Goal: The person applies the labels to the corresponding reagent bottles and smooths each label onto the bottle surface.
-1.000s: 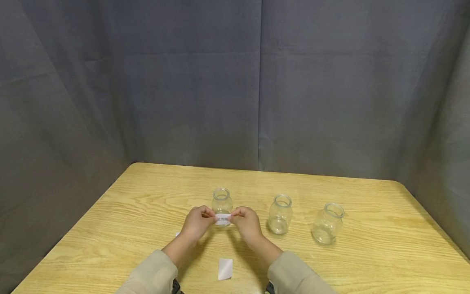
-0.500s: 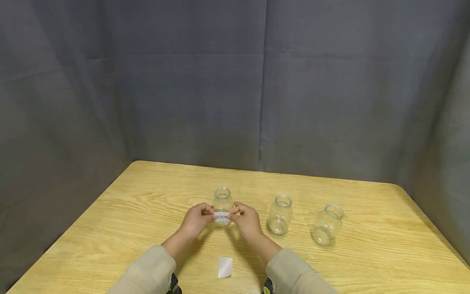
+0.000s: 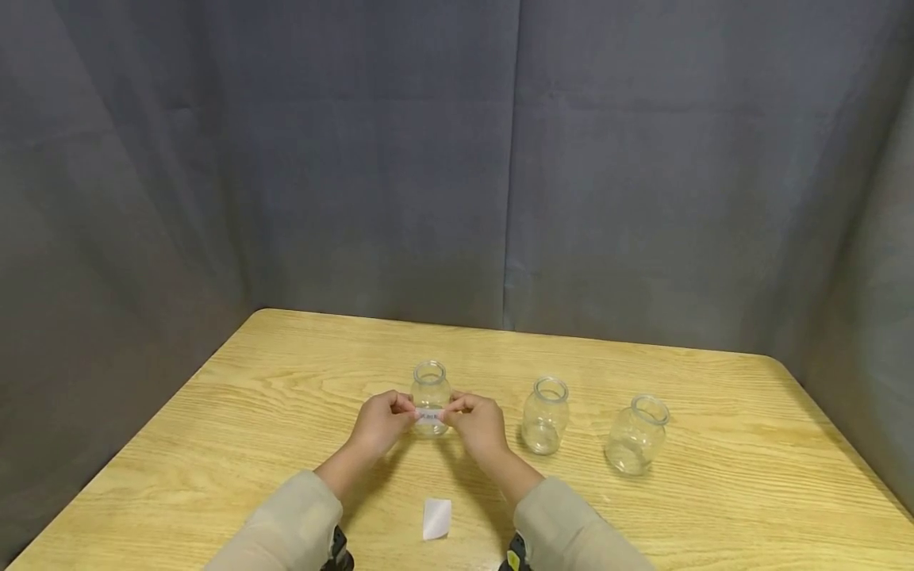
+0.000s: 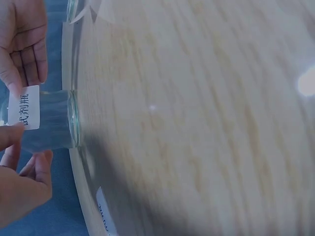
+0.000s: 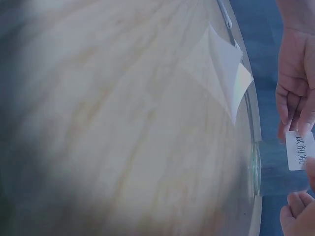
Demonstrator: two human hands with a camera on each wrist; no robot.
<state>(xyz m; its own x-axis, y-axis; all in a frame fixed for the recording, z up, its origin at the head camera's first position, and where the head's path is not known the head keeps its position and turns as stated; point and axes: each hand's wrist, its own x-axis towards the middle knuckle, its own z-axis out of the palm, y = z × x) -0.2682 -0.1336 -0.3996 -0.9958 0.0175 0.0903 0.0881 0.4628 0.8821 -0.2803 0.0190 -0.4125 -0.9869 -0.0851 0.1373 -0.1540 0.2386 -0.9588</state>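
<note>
A small white label (image 3: 428,416) printed with dark characters spans the front of a round clear glass jar (image 3: 431,388). My left hand (image 3: 378,427) pinches the label's left end between thumb and forefinger. At its right end, thumb and forefinger of my right hand (image 3: 480,428) grip it the same way. In the left wrist view, the label (image 4: 25,108) lies right against the side of the jar (image 4: 56,118), its printing facing outward. The right wrist view also has the label (image 5: 299,151) over the glass, fingertips at both ends.
Two more lidless glass jars, the middle one (image 3: 545,416) and the right one (image 3: 637,436), stand right of my hands. A creased white slip of paper (image 3: 437,519) lies between my forearms. Another printed label (image 4: 105,211) is on the table near my left hand.
Both hands, still pinching the label, have moved slightly up in the head view, and the label now sits a little higher on the jar. The other two jars stay put.
</note>
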